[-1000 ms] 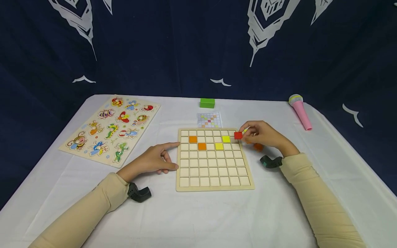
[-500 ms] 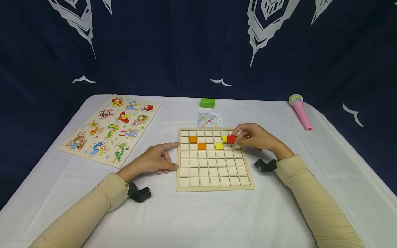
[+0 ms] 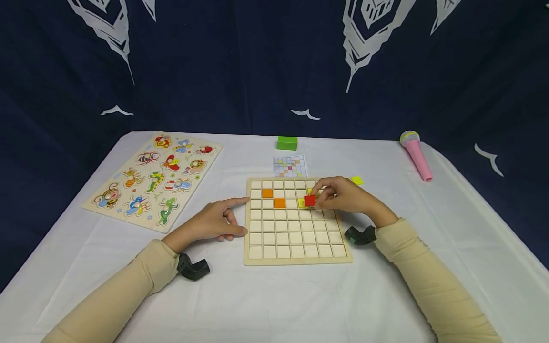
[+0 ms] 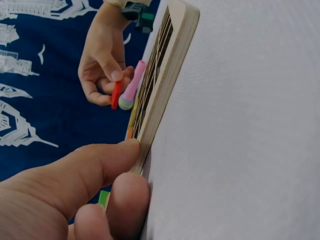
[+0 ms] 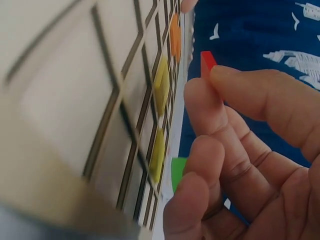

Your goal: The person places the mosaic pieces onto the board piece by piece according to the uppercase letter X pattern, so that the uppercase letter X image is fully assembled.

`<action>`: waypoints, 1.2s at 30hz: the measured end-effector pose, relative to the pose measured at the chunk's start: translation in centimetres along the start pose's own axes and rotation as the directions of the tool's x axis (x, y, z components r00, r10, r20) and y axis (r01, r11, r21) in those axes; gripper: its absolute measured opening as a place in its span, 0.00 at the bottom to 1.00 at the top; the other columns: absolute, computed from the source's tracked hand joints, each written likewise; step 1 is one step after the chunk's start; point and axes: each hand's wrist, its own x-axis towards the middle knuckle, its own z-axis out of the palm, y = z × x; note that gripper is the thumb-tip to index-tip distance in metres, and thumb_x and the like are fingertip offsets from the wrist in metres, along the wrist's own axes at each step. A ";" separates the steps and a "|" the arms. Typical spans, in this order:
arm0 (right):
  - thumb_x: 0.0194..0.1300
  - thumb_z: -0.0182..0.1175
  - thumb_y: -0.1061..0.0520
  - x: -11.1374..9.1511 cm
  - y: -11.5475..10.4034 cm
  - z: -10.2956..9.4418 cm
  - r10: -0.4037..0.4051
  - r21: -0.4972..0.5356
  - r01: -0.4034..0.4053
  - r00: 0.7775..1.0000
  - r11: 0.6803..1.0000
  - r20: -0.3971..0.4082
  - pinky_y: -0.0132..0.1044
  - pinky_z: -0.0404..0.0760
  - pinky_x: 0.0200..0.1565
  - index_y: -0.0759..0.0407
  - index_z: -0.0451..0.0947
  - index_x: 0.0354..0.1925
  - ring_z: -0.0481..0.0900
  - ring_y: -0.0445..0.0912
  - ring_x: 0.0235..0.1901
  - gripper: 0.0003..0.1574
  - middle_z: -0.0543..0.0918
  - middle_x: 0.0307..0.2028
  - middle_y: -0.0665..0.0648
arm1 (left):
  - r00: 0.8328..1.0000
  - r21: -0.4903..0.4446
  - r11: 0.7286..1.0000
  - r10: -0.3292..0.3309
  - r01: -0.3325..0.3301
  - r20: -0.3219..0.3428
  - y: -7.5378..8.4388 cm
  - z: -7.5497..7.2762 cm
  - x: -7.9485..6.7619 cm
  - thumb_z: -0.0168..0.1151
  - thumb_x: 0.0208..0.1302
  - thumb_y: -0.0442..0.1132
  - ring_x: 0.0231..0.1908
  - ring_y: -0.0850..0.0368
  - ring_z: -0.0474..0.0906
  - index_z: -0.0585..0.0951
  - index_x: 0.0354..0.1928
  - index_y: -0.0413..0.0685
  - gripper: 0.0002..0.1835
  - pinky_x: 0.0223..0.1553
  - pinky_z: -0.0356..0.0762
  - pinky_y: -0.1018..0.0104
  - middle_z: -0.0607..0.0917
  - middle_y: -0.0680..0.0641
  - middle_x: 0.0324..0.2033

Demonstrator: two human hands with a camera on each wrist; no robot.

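My right hand (image 3: 343, 196) pinches a small red square tile (image 3: 310, 200) between thumb and forefinger, above the upper right part of a wooden grid board (image 3: 298, 261). In the right wrist view the red tile (image 5: 207, 64) stands out past the fingertips, apart from the board's face. Two orange tiles (image 3: 268, 193) lie in cells at the upper left of the grid. Two yellow tiles (image 5: 161, 86) sit in cells too, partly covered in the head view by the red tile and the fingers. My left hand (image 3: 208, 221) touches the board's left edge with a straight forefinger and thumb.
Behind the board lie a printed pattern card (image 3: 289, 166) and a green block (image 3: 287, 143). An insect picture puzzle (image 3: 156, 181) lies at left, a pink toy microphone (image 3: 417, 157) at back right. Beyond the right hand shows a loose yellow tile (image 3: 357, 180).
My right hand has carried the red tile leftward and nearer, from the board's right edge to over the yellow tiles. The left hand has stayed at the board's edge.
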 end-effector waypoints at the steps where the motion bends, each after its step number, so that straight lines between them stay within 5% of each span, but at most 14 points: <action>1: 0.68 0.71 0.67 0.0 -0.1 0.1 -0.005 -0.007 0.005 1.000 1.000 0.005 0.37 0.79 0.46 0.67 0.82 0.53 0.83 0.46 0.36 0.16 0.92 0.35 0.58 | 1.000 0.001 1.000 0.000 0.000 0.000 0.0 0.0 0.0 0.81 0.61 0.40 0.21 0.58 0.82 0.69 0.81 0.44 0.48 0.22 0.78 0.69 0.86 0.47 0.29; 14: 0.66 0.70 0.68 0.7 -1.4 1.9 -0.004 -0.032 0.006 0.998 0.999 0.062 0.32 0.75 0.36 0.67 0.82 0.49 0.77 0.43 0.28 0.14 0.90 0.30 0.52 | 1.000 -0.001 1.000 0.009 -0.009 0.007 0.2 0.0 -0.1 0.81 0.61 0.39 0.21 0.58 0.83 0.68 0.82 0.44 0.48 0.23 0.79 0.68 0.86 0.47 0.29; 36: 0.65 0.74 0.64 2.3 -2.3 3.3 0.024 -0.158 -0.006 0.993 0.987 0.114 0.38 0.75 0.39 0.62 0.85 0.45 0.75 0.42 0.27 0.12 0.85 0.28 0.49 | 1.000 0.004 1.000 -0.011 0.011 -0.003 0.3 -0.1 -0.1 0.81 0.61 0.39 0.22 0.58 0.84 0.69 0.81 0.45 0.48 0.24 0.79 0.68 0.86 0.47 0.30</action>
